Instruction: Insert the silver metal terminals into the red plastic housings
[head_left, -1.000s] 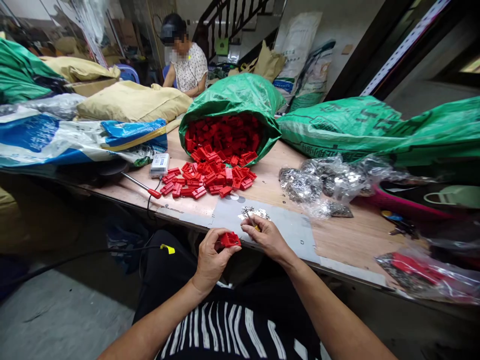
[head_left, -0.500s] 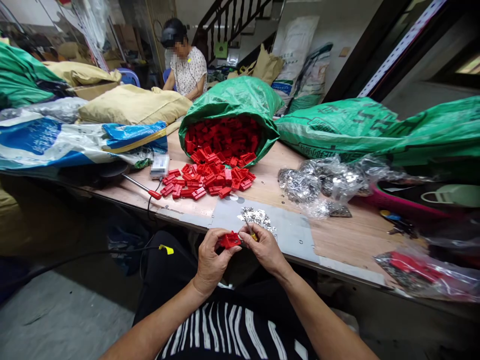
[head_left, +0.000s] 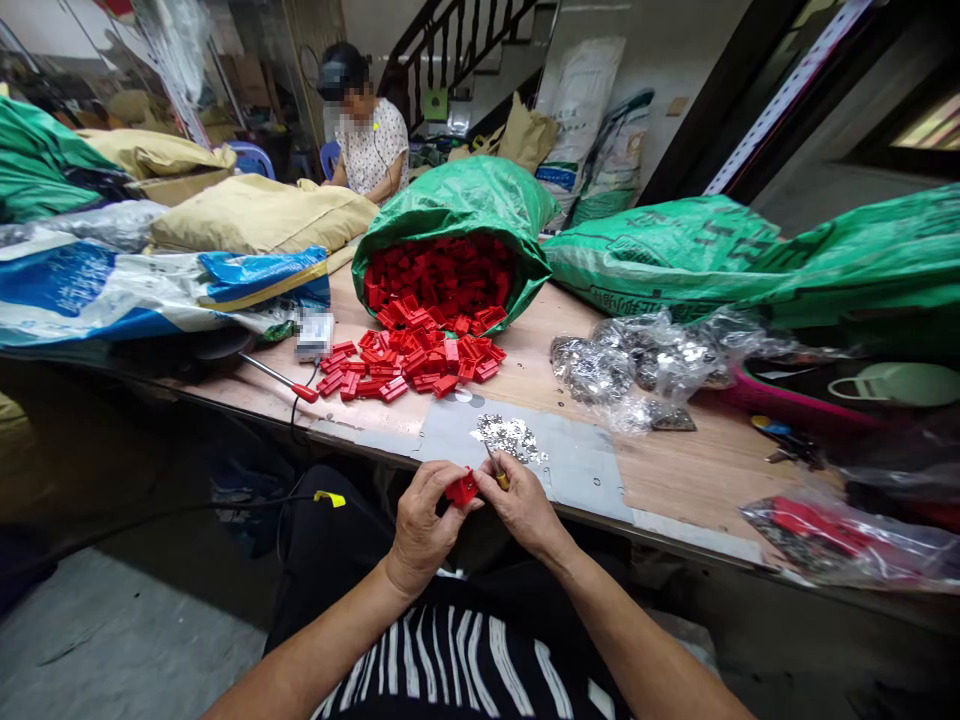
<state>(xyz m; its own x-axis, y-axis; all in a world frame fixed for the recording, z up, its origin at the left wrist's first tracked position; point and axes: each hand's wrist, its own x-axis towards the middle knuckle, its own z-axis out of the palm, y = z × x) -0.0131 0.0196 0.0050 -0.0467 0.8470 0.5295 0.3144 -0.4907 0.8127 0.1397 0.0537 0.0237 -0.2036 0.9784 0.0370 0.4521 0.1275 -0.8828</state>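
Observation:
Pinched in my left hand (head_left: 426,515) is a small red plastic part (head_left: 462,488), held just off the table's front edge. My right hand (head_left: 519,502) is closed on a small yellow-handled tool (head_left: 502,481) whose thin dark shaft sticks up and away from me. The right fingertips meet the right side of the red part; whether they also hold a tiny piece there is hidden. Just beyond the hands, a pile of small shiny metal pieces (head_left: 510,438) lies on a grey mat (head_left: 577,465). More red parts (head_left: 412,355) spill from an open green sack (head_left: 461,195).
Clear bags of metal pieces (head_left: 600,370) lie right of the mat. A red-handled metal rod (head_left: 281,378) rests at the left table edge. Farther right are a pink tray (head_left: 780,400) and a bag with red parts (head_left: 840,530). Another person (head_left: 371,140) sits across the table.
The red part has turned in my left hand, showing a narrower end. My right fingers have come closer against it. The whole view has shifted slightly.

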